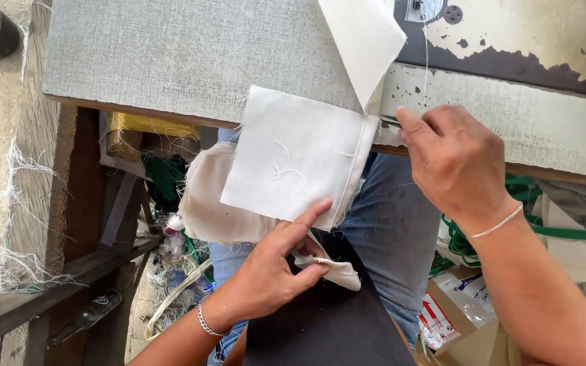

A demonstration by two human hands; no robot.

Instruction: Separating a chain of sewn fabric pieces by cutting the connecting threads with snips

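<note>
A square piece of off-white cloth (293,159) hangs over the near edge of the grey worktable (171,54), above the person's lap in blue jeans (391,227). A stitched seam runs down its right side, joining it to a second white strip (364,41) that lies up across the tabletop.

The left hand (272,271) is closed in a pinch, thumb pressing the cloth's lower edge while the fingers grip a bunched cream fabric piece (327,268) beneath. The right hand (452,163) is curled, its fingertips pinching the seam at the table edge.

To the right, low down, sits a cardboard box (469,339) holding a clear plastic packet with a red-and-white label (439,322). Green strapping (462,244) lies just behind it. Under the table on the left, a yellow bundle (150,129) rests on a shelf.
</note>
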